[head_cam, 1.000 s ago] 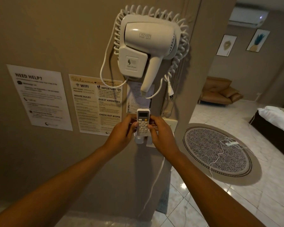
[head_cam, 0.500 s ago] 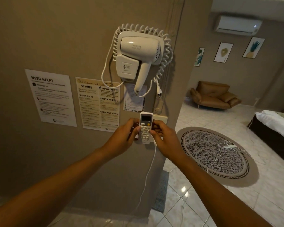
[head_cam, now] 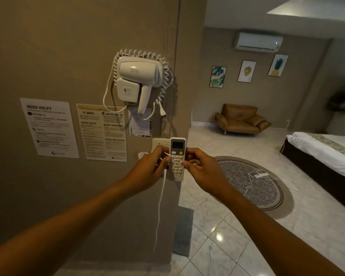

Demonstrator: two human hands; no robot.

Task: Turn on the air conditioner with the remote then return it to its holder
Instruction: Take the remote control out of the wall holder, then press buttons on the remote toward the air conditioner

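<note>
The white remote [head_cam: 177,158] is pinched upright between both hands, buttons facing the camera. The left hand [head_cam: 147,168] is curled against its 9 o'clock edge, the right hand [head_cam: 204,170] against its 3 o'clock edge. The holder [head_cam: 143,155], at 9 o'clock beyond the left hand, is mostly hidden. The air conditioner [head_cam: 258,42] is mounted at 1 o'clock.

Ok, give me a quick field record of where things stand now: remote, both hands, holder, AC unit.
remote: white air conditioner remote, upright, buttons facing the camera, out of its holder
left hand: left hand grips the remote's left edge
right hand: right hand grips its right edge
holder: white wall holder, mostly hidden behind the left hand
air conditioner: wall unit high on the far wall, small light lit near its right end
hair dryer: white hair dryer, wall-mounted above
</note>
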